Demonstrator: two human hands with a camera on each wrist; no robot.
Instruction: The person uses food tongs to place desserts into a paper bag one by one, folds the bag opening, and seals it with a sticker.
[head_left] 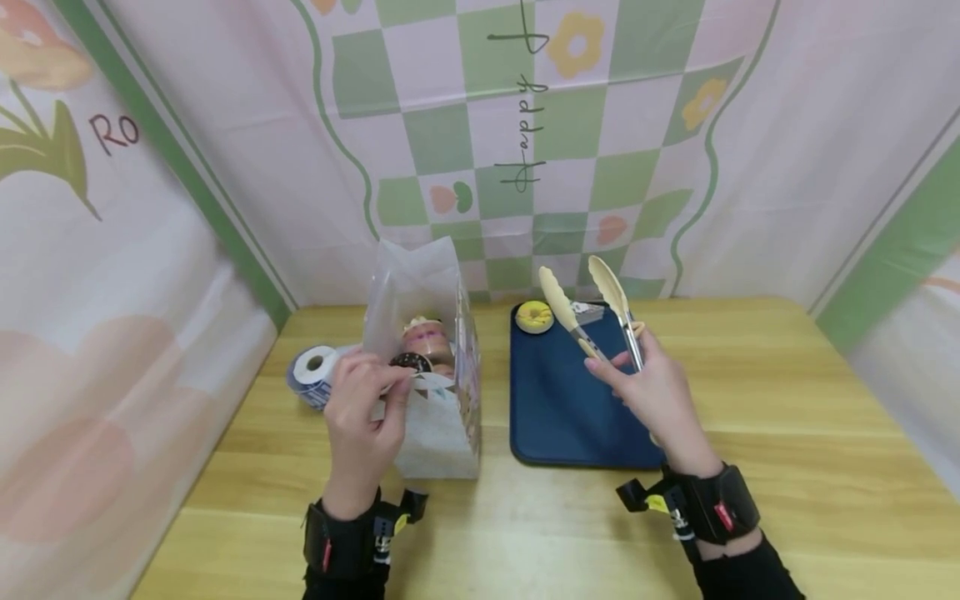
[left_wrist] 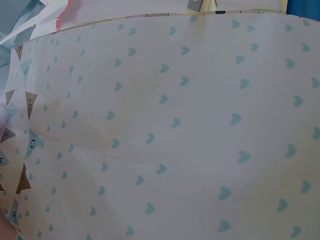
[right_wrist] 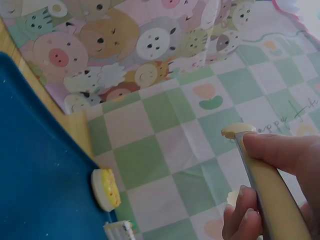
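My left hand (head_left: 366,421) pinches the near rim of a paper gift bag (head_left: 438,437), which stands upright with its top open. Pale blue hearts and small lettered pennants cover the bag's near side (left_wrist: 175,125) in the left wrist view. Inside sit a pink layered cake (head_left: 426,342) and a dark sprinkled donut (head_left: 412,361), partly hidden by the rim. To the right, my right hand (head_left: 663,404) grips metal tongs (head_left: 557,293) with cream tips, spread apart and holding nothing. The tongs are raised over a blue tray (head_left: 585,421).
On the tray's far left corner rests a yellow donut (head_left: 535,317), beside a small whitish block-shaped item (head_left: 587,312). A roll of white labels or tape (head_left: 313,367) stands left of the bag. Behind the wooden table (head_left: 780,400) hangs a printed curtain (head_left: 495,142).
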